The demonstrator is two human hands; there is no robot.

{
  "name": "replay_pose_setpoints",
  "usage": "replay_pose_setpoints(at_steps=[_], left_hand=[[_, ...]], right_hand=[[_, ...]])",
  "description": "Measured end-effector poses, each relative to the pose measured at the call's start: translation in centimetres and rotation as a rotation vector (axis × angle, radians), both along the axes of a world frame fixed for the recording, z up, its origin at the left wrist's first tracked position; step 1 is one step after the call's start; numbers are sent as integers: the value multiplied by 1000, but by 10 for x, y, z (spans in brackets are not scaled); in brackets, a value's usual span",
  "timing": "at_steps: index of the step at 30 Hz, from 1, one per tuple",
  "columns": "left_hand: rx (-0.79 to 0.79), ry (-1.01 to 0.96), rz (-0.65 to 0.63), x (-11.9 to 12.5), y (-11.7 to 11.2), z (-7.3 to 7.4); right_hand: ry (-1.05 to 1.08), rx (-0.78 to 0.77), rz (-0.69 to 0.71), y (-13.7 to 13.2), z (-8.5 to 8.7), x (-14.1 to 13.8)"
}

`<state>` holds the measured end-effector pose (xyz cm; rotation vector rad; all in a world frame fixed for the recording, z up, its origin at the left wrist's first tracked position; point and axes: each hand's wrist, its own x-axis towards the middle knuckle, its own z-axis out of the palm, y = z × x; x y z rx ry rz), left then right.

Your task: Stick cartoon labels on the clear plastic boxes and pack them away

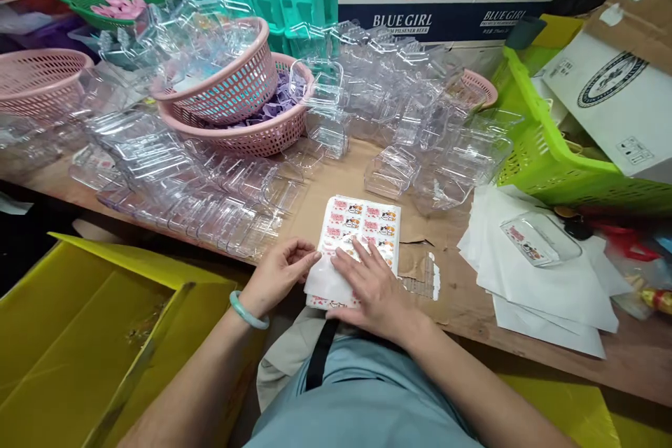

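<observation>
A stack of sticker sheets (363,218) printed with pink lettering and cartoon cats lies at the table's front edge. The top sheet's lower part is blank white, and printed stickers show beneath its bottom edge. My right hand (374,288) rests flat on the stack with its fingers spread, covering part of it. At the sheet's left edge, the thumb and forefinger of my left hand (286,271) are pinched together on the margin. A clear plastic case (540,239) bearing a similar sticker lies on white papers (551,294) to the right.
Many clear plastic cases (194,185) cover the table's left and back. Pink baskets (231,133) are stacked among them. A lime green crate (556,147) stands at right, a beer carton (441,14) behind. A yellow box (105,336) is below, at left.
</observation>
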<state>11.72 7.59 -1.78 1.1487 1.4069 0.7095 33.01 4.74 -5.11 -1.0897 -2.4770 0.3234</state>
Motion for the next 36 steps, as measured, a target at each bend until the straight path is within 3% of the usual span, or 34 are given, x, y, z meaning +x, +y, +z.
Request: replay_pose_setpoints(at_steps=[5, 9, 12, 18, 22, 24, 26, 28, 32, 34, 36], left_hand=[[-2, -105, 47, -3, -3, -9], [153, -26, 136, 5, -12, -10], [224, -30, 127, 15, -21, -7], [-52, -425, 138, 23, -16, -6], [-131, -511, 39, 26, -3, -11], [-8, -408, 93, 27, -1, -12], [232, -207, 254, 25, -1, -8], [342, -85, 320, 23, -3, -2], [-47, -348, 30, 25, -4, 5], [-139, -459, 13, 30, -4, 3], [-126, -489, 22, 36, -4, 0]], right_hand=[[44, 24, 45, -7, -5, 5], [80, 59, -70, 16, -10, 15], [47, 84, -112, 33, -7, 22], [-3, 188, 23, 18, 5, 29], [50, 190, 71, 2, 3, 26], [134, 126, 30, -1, 0, 25], [226, 78, -64, -2, -1, 24], [266, 108, -131, -3, -1, 24], [172, 210, -55, -6, 5, 20], [174, 159, -31, -6, 11, 16], [248, 82, -88, -1, 18, 12]])
